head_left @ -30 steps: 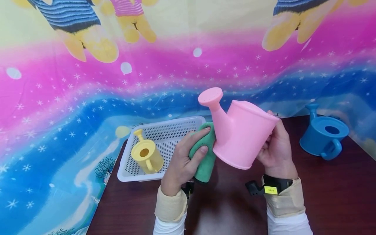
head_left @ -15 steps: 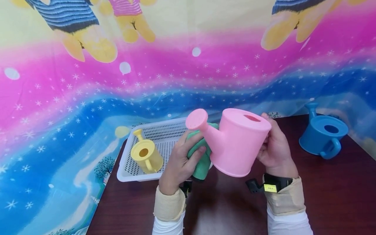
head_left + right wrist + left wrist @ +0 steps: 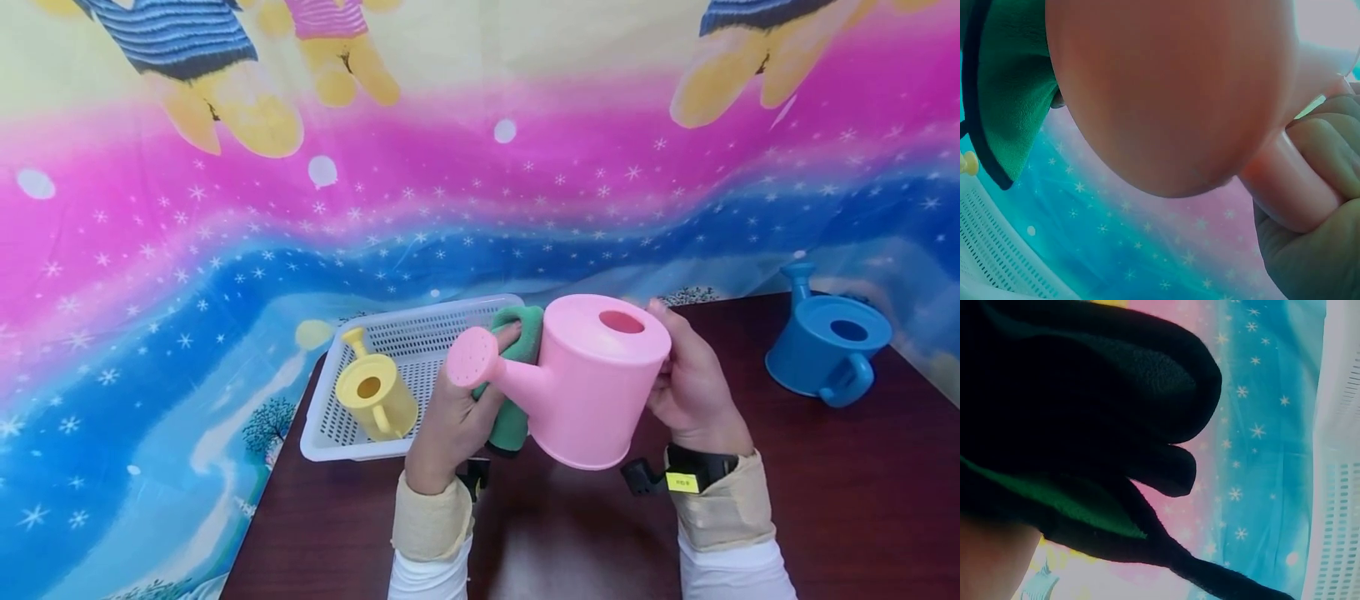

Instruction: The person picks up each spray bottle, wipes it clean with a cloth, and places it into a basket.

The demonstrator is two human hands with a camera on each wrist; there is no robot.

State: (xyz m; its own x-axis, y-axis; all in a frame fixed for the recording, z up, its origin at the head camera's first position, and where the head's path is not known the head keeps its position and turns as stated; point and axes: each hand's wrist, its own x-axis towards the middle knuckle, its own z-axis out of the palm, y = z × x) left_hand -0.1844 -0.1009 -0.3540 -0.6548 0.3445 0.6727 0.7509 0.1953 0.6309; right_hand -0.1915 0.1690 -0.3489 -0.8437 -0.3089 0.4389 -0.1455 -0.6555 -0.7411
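My right hand (image 3: pixel 696 390) grips a pink watering can (image 3: pixel 588 396) by its handle (image 3: pixel 1294 187), above the dark table. The can is nearly upright, its sprinkler head (image 3: pixel 472 357) pointing left in front of my left hand (image 3: pixel 444 433). A folded green cloth (image 3: pixel 510 427) is held in that left hand, against the can's left side behind the spout. Up close in the left wrist view, the cloth (image 3: pixel 1079 503) with its dark edging fills much of the picture. From the right wrist, the can's round underside (image 3: pixel 1172 94) shows, with fingers wrapped round the handle.
A white perforated basket (image 3: pixel 318 450) stands at the back left, with a yellow watering can (image 3: pixel 393 408) inside. On the right of the dark table (image 3: pixel 315 533) sits a blue watering can (image 3: pixel 806 354). A printed cloth backdrop (image 3: pixel 480 183) hangs behind.
The pink watering can has come down and left, and turned from tilted away to nearly upright, so its top opening now shows. The left hand keeps the cloth against its side.
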